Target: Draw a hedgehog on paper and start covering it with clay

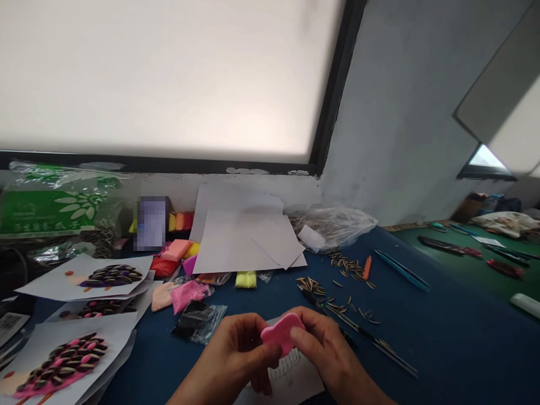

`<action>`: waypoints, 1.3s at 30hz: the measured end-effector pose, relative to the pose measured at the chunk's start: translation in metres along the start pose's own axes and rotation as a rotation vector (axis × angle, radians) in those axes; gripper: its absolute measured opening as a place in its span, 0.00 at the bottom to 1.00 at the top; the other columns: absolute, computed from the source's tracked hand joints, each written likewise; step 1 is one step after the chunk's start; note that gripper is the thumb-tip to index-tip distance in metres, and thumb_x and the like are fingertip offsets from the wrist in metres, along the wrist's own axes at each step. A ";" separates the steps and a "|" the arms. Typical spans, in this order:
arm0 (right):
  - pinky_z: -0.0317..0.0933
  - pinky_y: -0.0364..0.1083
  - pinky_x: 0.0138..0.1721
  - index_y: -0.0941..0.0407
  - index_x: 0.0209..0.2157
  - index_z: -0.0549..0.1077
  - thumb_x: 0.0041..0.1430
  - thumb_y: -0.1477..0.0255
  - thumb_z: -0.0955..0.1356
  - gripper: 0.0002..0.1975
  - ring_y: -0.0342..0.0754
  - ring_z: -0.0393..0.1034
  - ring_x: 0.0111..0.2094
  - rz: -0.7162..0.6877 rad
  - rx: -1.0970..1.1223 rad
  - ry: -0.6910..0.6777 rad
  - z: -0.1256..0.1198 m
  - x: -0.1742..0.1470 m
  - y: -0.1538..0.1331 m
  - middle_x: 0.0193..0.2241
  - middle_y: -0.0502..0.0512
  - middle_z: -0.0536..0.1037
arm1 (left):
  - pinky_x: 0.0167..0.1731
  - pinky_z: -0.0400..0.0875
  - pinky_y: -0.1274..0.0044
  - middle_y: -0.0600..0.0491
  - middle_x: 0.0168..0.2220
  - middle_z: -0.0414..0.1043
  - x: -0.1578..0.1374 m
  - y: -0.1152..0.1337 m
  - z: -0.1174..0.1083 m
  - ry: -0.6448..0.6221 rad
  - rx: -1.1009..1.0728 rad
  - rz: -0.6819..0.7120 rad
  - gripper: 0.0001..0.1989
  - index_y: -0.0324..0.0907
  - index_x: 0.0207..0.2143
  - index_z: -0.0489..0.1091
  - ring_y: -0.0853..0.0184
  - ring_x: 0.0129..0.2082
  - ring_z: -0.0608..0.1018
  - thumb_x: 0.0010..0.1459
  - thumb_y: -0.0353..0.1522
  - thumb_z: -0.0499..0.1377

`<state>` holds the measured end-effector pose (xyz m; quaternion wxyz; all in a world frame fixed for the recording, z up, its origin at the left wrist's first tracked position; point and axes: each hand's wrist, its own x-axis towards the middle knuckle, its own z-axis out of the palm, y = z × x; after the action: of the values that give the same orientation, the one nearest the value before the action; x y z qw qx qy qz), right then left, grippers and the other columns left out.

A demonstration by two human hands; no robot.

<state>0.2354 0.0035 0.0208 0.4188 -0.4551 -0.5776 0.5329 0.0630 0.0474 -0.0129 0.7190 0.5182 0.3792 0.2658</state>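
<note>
A flattened piece of pink modelling clay [283, 333] is held up between my two hands, over a white sheet with a drawing [301, 374] on it. My left hand [242, 349] pinches the clay's left edge between thumb and fingers. On the other side, my right hand [323, 343] presses its thumb on the clay's face with the fingers behind. Part of the drawing is hidden by my hands. Just left of them lies black clay in a clear bag [198, 320], with a pink clay packet [189, 295] behind it.
Hedgehog pictures with sunflower seeds [63, 363] lie at left. White paper sheets [248, 236] lean at the back. Loose sunflower seeds [312, 286], an orange clay stick [367, 268], blue tweezers [400, 269] and a pen [354, 323] are at right. A green seed bag [46, 211] stands back left.
</note>
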 end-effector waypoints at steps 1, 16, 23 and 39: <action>0.63 0.47 0.39 0.56 0.36 0.76 0.64 0.60 0.67 0.14 0.49 0.71 0.35 0.007 0.009 -0.005 0.000 0.000 0.000 0.30 0.52 0.76 | 0.16 0.59 0.82 0.60 0.18 0.68 -0.001 0.002 0.000 0.002 0.001 0.001 0.27 0.42 0.24 0.66 0.73 0.14 0.71 0.39 0.53 0.70; 0.58 0.43 0.33 0.56 0.34 0.73 0.60 0.57 0.70 0.16 0.45 0.64 0.31 0.062 -0.030 0.051 -0.003 0.000 0.012 0.28 0.50 0.72 | 0.20 0.64 0.81 0.59 0.24 0.70 -0.004 -0.006 -0.007 -0.066 0.085 0.061 0.20 0.40 0.33 0.72 0.73 0.17 0.72 0.53 0.48 0.66; 0.56 0.43 0.32 0.58 0.30 0.71 0.61 0.54 0.69 0.20 0.44 0.62 0.29 0.051 -0.013 0.060 -0.002 0.004 0.013 0.27 0.50 0.70 | 0.20 0.60 0.82 0.60 0.16 0.67 -0.006 -0.002 -0.007 -0.010 0.137 0.047 0.24 0.41 0.32 0.72 0.71 0.18 0.71 0.53 0.53 0.65; 0.57 0.43 0.30 0.57 0.30 0.71 0.63 0.54 0.67 0.20 0.43 0.62 0.27 0.026 -0.001 0.081 0.000 0.000 0.011 0.25 0.50 0.70 | 0.20 0.58 0.82 0.57 0.20 0.71 0.001 -0.014 -0.007 -0.011 0.133 0.079 0.26 0.39 0.30 0.74 0.71 0.18 0.71 0.48 0.53 0.68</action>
<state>0.2361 0.0038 0.0100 0.4346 -0.4838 -0.5545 0.5193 0.0578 0.0469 -0.0276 0.6740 0.5809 0.3713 0.2655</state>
